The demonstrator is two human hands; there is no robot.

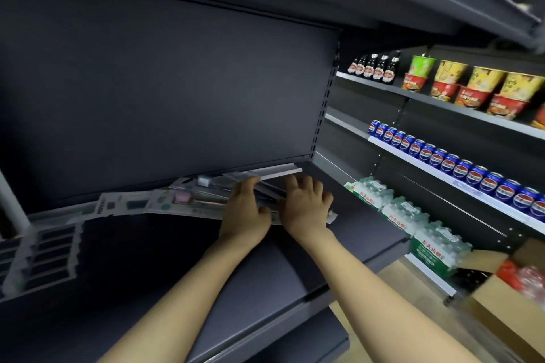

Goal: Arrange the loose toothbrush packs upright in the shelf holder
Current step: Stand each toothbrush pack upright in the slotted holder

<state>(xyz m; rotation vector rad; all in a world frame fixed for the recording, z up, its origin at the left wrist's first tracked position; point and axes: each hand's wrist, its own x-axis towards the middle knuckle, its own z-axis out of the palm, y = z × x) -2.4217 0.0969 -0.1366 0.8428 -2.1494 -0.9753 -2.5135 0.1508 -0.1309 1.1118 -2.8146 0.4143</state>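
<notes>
Several toothbrush packs (188, 200) lie in a loose, overlapping row along the back of a dark shelf (206, 268), flat or leaning on the back panel. My left hand (244, 209) grips the right end of the row, fingers over the top edge and thumb underneath. Beside it, my right hand (306, 206) curls its fingers over the packs at the far right end of the row. A white strip (277, 171) sticks out behind my hands; I cannot tell if it is a pack or a holder. A white slotted holder (44, 253) sits at the shelf's left end.
The shelf's back panel (177, 91) is bare and another shelf hangs overhead. To the right are shelves with dark bottles (374, 68), cup noodles (472, 85), blue cans (460, 162) and shrink-wrapped water bottles (407, 215). An open cardboard box (507, 289) stands at the lower right.
</notes>
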